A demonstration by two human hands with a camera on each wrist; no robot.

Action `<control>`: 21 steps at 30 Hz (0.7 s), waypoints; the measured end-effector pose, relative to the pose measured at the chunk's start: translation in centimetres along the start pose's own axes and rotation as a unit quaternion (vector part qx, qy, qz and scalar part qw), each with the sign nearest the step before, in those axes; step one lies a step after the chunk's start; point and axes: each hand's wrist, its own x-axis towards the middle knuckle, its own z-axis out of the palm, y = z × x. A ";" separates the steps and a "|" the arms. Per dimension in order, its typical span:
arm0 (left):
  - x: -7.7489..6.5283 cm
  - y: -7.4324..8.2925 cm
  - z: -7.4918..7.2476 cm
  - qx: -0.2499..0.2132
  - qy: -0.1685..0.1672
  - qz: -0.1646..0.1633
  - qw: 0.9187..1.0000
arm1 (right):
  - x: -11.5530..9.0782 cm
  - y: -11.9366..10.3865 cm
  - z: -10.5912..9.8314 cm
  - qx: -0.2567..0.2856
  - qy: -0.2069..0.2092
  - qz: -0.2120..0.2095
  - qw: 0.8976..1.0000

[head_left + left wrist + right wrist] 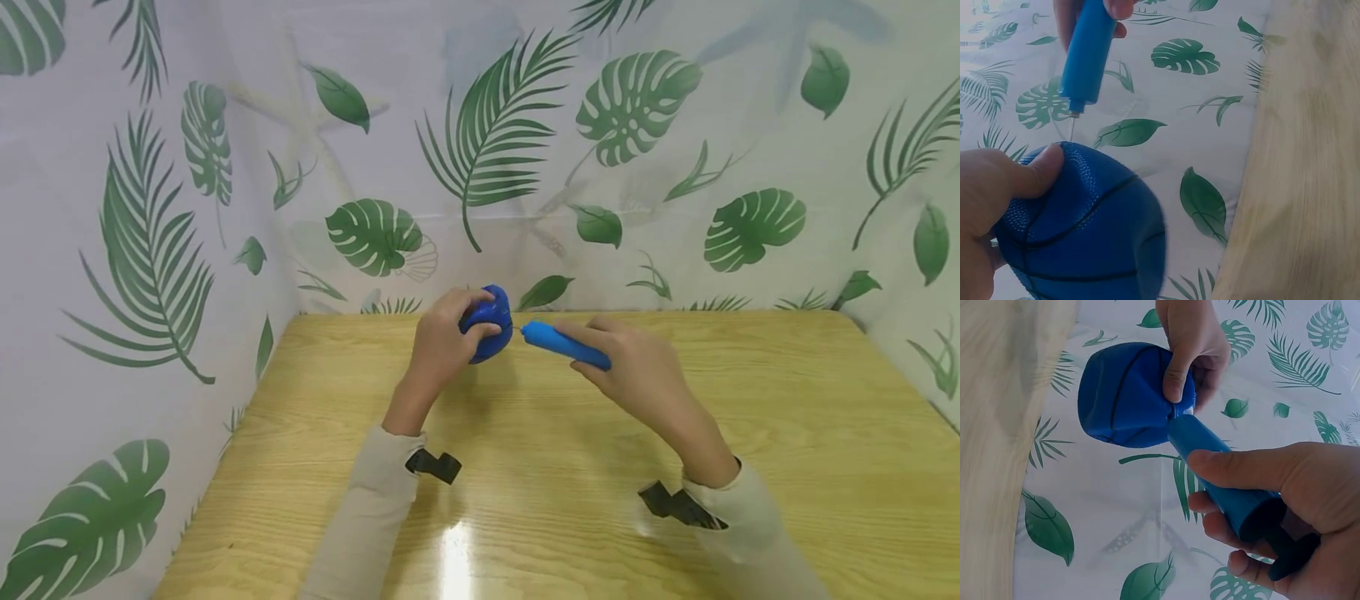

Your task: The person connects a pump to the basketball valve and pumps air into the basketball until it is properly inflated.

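A dented, partly deflated blue mini basketball [491, 342] with black seam lines is gripped by my left hand [448, 333], thumb on the near side. My right hand [637, 367] holds a blue hand pump [558, 340], its body pointing at the ball. In the left wrist view a thin metal needle [1072, 129] runs from the pump's nozzle to the ball's surface beside the left thumb; whether its tip is inside cannot be told. The pump's black T-shaped handle [1294, 551] lies near the right palm, with the fingers around the blue barrel.
Below the hands lies a light wood-grain table [540, 467]. A white sheet with green leaf prints [510, 133] hangs behind it and along its left side. Black straps [435, 465] with small mounts sit on both sleeve cuffs.
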 end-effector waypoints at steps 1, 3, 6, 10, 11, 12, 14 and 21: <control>0.0 0.0 -0.1 0.003 -0.009 0.005 1.000 | -0.1 0.1 -0.1 0.001 0.001 -0.005 1.000; 0.0 0.1 -0.1 0.013 -0.026 0.015 0.999 | -0.2 0.2 -0.3 0.004 0.001 -0.015 1.000; 0.0 0.1 0.0 0.021 -0.036 0.040 0.998 | -0.3 0.4 -0.6 0.012 -0.003 -0.032 0.999; 0.1 0.4 0.2 0.014 -0.018 0.087 0.996 | -0.5 0.7 -1.0 0.025 -0.014 -0.050 0.998; 0.1 0.5 0.3 0.011 -0.010 0.099 0.995 | -0.5 0.7 -1.2 0.028 -0.018 -0.050 0.998; 0.1 0.5 0.4 0.010 -0.002 0.109 0.994 | -0.5 0.8 -1.3 0.033 -0.023 -0.048 0.998; 0.1 0.8 0.6 0.008 0.014 0.126 0.992 | -0.6 0.9 -1.6 0.040 -0.035 -0.043 0.998; 0.0 1.3 1.5 0.017 0.046 0.165 0.985 | -0.6 1.0 -2.4 0.080 -0.076 -0.020 0.994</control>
